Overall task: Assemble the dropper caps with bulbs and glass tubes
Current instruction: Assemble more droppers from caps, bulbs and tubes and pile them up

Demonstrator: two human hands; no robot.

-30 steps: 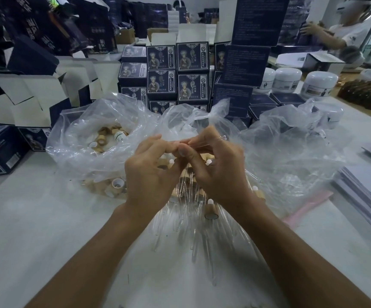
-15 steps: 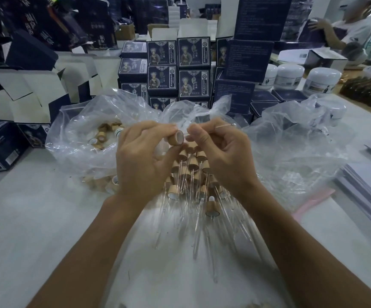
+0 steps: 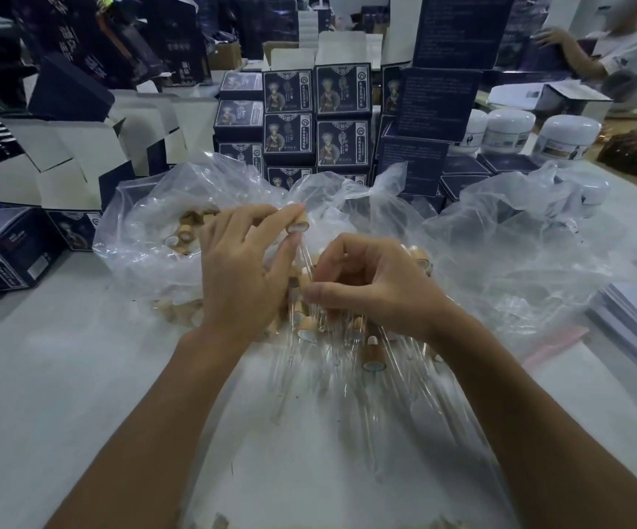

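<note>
While the left hand (image 3: 246,269) is pinching a wooden cap (image 3: 298,224), the right hand (image 3: 370,286) is pinching a glass tube (image 3: 308,261); seating the tube into the cap looks next.

We see tan wooden dropper cap (image 3: 298,224) with white lining. Clear glass tubes (image 3: 341,360) colourless. Transparent plastic bag (image 3: 149,223) holds more tan caps. Dark navy cardboard boxes (image 3: 288,91) carry printed figure pattern. White plastic jars (image 3: 570,135). Pale grey table (image 3: 61,376).
</note>
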